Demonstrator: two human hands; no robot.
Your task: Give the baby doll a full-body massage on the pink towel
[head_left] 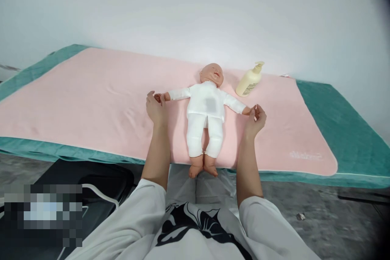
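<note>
A baby doll [210,101] in a white top and white trousers lies face up on a pink mat [106,85]. Its arms are stretched out to both sides, and its bare feet reach over the near edge. My left hand [156,107] is closed around the doll's hand on the left. On the other side, my right hand [256,120] grips the doll's other hand between thumb and fingers. A cream pump bottle [249,82] stands beside the doll's head, to the right, apart from both my hands.
The pink mat lies over a green bed cover [344,118], which shows at both ends and along the front. A pale wall [195,12] rises behind. At the lower left is a black surface [97,174] with a white cable [102,191].
</note>
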